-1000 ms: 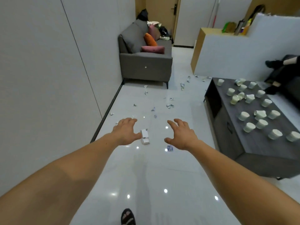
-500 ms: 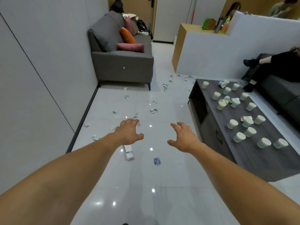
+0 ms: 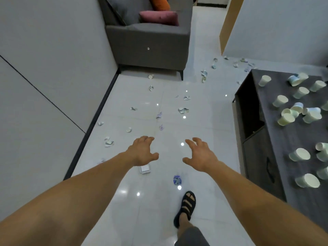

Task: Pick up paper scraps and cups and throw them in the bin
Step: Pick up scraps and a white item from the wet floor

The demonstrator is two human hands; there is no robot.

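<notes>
The top edge cuts off the sofa (image 3: 147,41) and its orange cushion (image 3: 159,3). The right edge crops the dark table (image 3: 284,132) and the cups (image 3: 323,173) nearest it. The left hand (image 3: 142,151) and wrist hide part of a white flat piece (image 3: 145,169) on the floor. The far scraps (image 3: 236,64) are too small to make out.

Glossy, smooth white tile across the floor (image 3: 154,215), mirroring lights as bright spots; thin crumpled paper in the paper scraps (image 3: 183,110) — white with blue print; matt, smooth paper on the cups (image 3: 300,154); dark matt wood-grain finish on the low cabinet (image 3: 284,139); woven grey cloth over the sofa (image 3: 147,41); soft, faintly velvety pink fabric on the cushion (image 3: 159,17); flat matt panels along the wall (image 3: 44,68) — smooth, thin seams; dull black rubber or plastic, by the look, on the sandal (image 3: 186,205).
</notes>
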